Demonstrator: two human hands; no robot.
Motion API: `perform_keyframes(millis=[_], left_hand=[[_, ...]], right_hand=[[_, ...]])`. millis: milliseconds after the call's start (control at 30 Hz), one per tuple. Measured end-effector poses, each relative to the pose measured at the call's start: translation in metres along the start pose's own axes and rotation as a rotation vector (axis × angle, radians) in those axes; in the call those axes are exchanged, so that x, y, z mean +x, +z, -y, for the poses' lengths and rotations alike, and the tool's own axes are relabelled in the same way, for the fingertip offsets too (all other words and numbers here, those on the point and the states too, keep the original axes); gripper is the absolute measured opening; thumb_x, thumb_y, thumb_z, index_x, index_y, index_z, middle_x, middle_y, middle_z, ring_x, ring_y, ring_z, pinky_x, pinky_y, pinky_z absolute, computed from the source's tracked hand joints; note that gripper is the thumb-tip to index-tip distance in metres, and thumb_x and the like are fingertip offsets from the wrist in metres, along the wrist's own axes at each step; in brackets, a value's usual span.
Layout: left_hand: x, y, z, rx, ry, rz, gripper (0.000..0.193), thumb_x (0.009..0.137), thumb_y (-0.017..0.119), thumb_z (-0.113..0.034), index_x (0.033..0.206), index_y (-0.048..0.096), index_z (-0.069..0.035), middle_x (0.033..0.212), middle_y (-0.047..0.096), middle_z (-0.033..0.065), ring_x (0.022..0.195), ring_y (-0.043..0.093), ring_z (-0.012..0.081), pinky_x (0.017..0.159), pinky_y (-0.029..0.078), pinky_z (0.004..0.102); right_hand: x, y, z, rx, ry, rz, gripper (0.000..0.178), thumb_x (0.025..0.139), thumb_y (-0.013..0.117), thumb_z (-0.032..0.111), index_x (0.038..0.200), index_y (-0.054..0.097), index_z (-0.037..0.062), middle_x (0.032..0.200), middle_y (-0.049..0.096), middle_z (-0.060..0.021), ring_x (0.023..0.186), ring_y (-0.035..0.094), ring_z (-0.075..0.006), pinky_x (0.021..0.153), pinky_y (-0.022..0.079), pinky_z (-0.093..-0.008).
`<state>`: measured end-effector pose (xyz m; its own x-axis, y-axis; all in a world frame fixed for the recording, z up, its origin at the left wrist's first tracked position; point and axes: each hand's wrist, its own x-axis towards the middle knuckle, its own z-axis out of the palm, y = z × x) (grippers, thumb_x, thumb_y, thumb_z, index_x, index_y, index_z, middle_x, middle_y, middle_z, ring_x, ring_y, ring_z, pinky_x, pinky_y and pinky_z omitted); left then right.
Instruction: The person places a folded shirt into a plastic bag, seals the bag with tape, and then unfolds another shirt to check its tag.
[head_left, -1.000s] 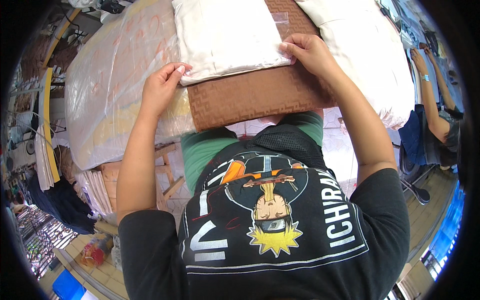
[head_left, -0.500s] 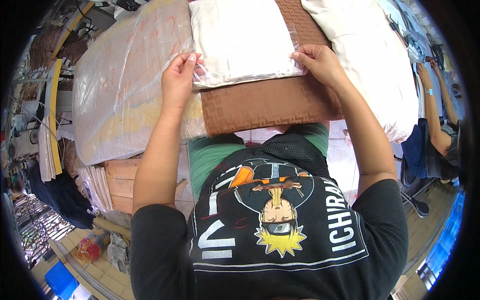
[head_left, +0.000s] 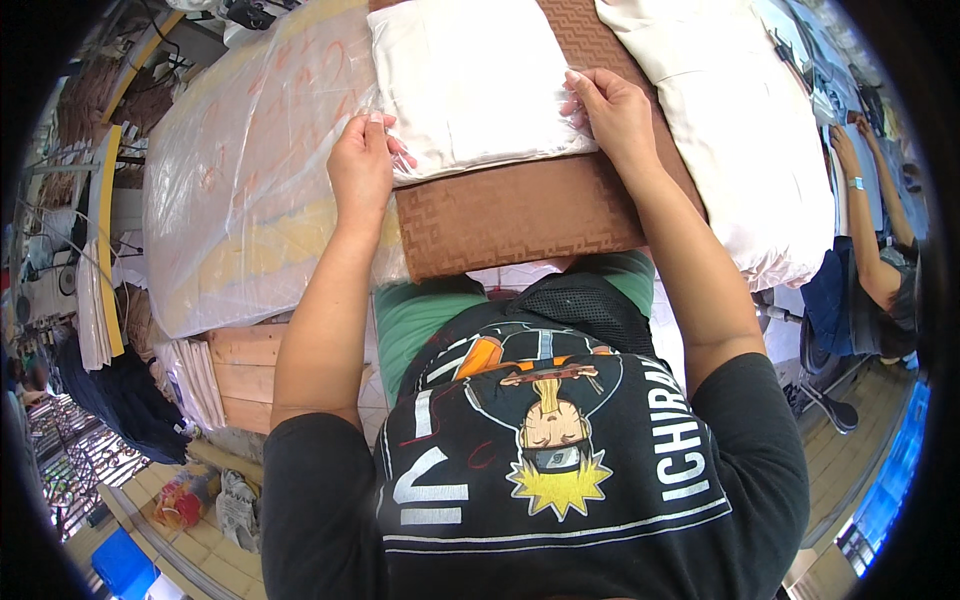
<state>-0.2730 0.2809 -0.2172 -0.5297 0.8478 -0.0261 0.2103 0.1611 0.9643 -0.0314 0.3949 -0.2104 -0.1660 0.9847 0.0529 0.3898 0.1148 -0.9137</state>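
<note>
A folded cream-white garment lies inside a clear plastic bag on a brown patterned cloth. At the bag's left edge, near its front corner, my left hand is closed in a pinch on the plastic. My right hand pinches the right edge a little farther up, thumb and forefinger together, with the other fingertips showing through the clear film. The bag's far end runs out of the top of the picture.
A large plastic-covered bundle takes up the left. On the right lies loose cream fabric. Another person's arms work over blue cloth at the far right. A wooden plank surface sits lower left, near hanging dark clothes.
The bagged garment has shifted slightly left and turned a little. My right hand has moved left and away from me along the bag's edge; my left hand stays near its corner.
</note>
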Motion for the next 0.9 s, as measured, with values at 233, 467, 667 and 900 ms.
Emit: perform_keyframes(millis=[233,467,667,900], left_hand=[[-0.001,0.005,-0.006,0.073,-0.024,-0.050,0.027,0.095,0.044,-0.020,0.092,0.058,0.004,0.061,0.057,0.0060,0.051,0.058,0.0130,0.048,0.044,0.0247],[0.008,0.002,-0.023,0.205,-0.146,-0.018,0.027,0.091,0.050,-0.021,0.093,0.059,0.004,0.069,0.065,0.0129,0.052,0.062,0.0170,0.051,0.048,0.0281],[0.026,0.002,-0.005,-0.053,-0.078,-0.098,0.020,0.087,0.059,-0.017,0.092,0.062,0.002,0.075,0.066,0.0077,0.055,0.060,0.0101,0.049,0.045,0.0221],[0.025,0.002,-0.007,-0.031,-0.154,-0.118,0.019,0.087,0.061,-0.020,0.091,0.063,-0.002,0.076,0.064,0.0023,0.059,0.056,0.0068,0.052,0.044,0.0200]], right_hand=[[0.002,0.000,0.006,-0.273,-0.038,-0.021,0.029,0.084,0.059,0.029,0.084,0.069,0.0016,0.058,0.063,-0.0094,0.052,0.060,-0.0154,0.057,0.048,-0.0309],[0.002,-0.001,0.012,-0.288,0.016,0.009,0.029,0.083,0.059,0.029,0.085,0.069,0.0020,0.056,0.062,-0.0088,0.049,0.060,-0.0152,0.056,0.048,-0.0300],[0.001,-0.001,0.014,-0.247,0.049,0.027,0.029,0.083,0.058,0.029,0.085,0.069,0.0022,0.055,0.061,-0.0072,0.048,0.059,-0.0138,0.054,0.047,-0.0288],[0.001,-0.002,0.012,-0.256,0.073,0.015,0.028,0.082,0.058,0.029,0.082,0.069,0.0031,0.055,0.061,-0.0065,0.050,0.059,-0.0148,0.055,0.048,-0.0294]])
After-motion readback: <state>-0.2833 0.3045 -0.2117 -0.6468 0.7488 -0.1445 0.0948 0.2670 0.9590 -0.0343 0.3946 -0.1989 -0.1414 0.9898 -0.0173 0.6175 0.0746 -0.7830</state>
